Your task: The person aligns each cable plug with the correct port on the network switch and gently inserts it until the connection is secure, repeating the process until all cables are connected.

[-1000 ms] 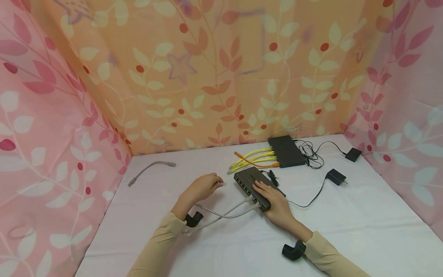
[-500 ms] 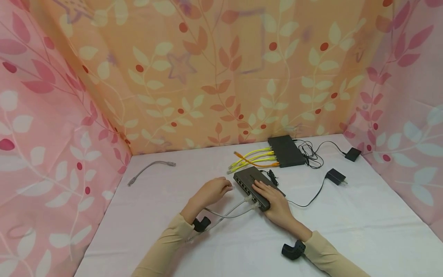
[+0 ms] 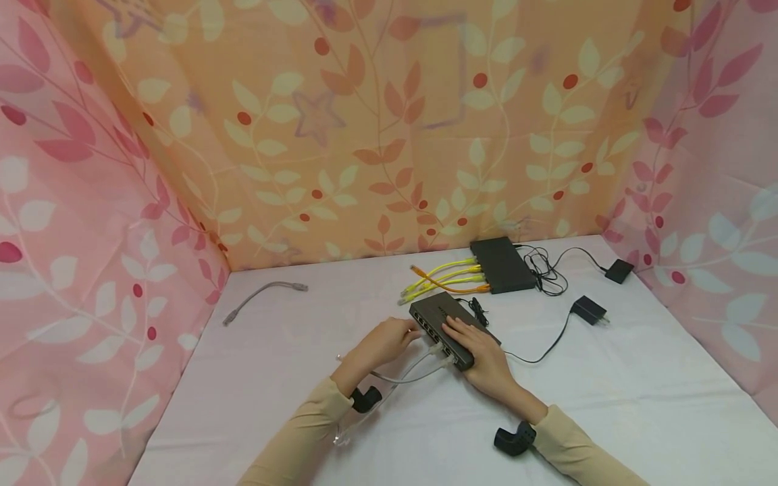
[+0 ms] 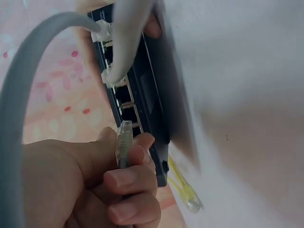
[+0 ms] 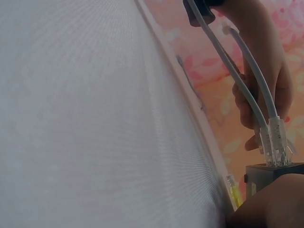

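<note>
My left hand (image 3: 385,343) pinches the clear plug (image 4: 124,138) of a grey network cable between thumb and fingers. In the left wrist view the plug is right in front of the ports of a dark network switch (image 3: 440,314); whether its tip is inside one, I cannot tell. Two grey network cables (image 3: 419,379) are plugged in at the switch's near end. Over that same end lies my right hand (image 3: 483,358), fingers spread across the top, a fingertip showing at the underside in the left wrist view, gripping the switch.
Behind stands a second black box (image 3: 503,265) with yellow cables (image 3: 450,275) and an orange cable (image 3: 450,287). Power adapters (image 3: 588,310) (image 3: 618,271) lie to the right. A loose grey cable (image 3: 264,291) is at the left. Floral curtains surround the white table.
My left hand has moved right, bringing the plug up to the switch's ports. The loose cable ends near my left wrist shifted along. My right hand and the switch have stayed in place.
</note>
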